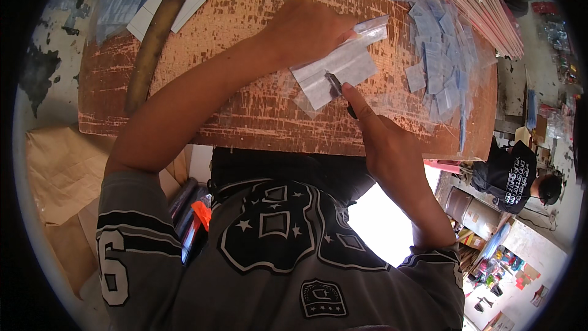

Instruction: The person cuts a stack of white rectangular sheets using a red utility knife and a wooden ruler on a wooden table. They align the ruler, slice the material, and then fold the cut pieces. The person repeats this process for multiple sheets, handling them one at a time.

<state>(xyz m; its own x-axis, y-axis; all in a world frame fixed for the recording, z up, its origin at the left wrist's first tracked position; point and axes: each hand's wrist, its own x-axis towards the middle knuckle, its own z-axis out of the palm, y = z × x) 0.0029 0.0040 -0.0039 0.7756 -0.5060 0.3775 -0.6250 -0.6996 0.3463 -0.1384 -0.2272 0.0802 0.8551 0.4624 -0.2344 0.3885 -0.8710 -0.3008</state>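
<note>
On the worn wooden table lies a small white sheet [346,64], with clear plastic on and around it. My left hand [315,27] is closed at the sheet's far left edge; a shiny folded strip of clear plastic [372,29] sticks out from its fingertips. In my right hand [389,138] is a knife with a dark blade [334,83], its handle mostly hidden. The index finger stretches along the blade's back, and the tip is on or just over the sheet. Whether the blade has cut in, I cannot tell.
Loose bluish clear plastic pieces [444,55] spread over the table's right side. Pink sticks with white string [484,6] lie behind them. A long brown rod [156,37] crosses white sheets [190,9] at left. Another person [511,175] is away to the right.
</note>
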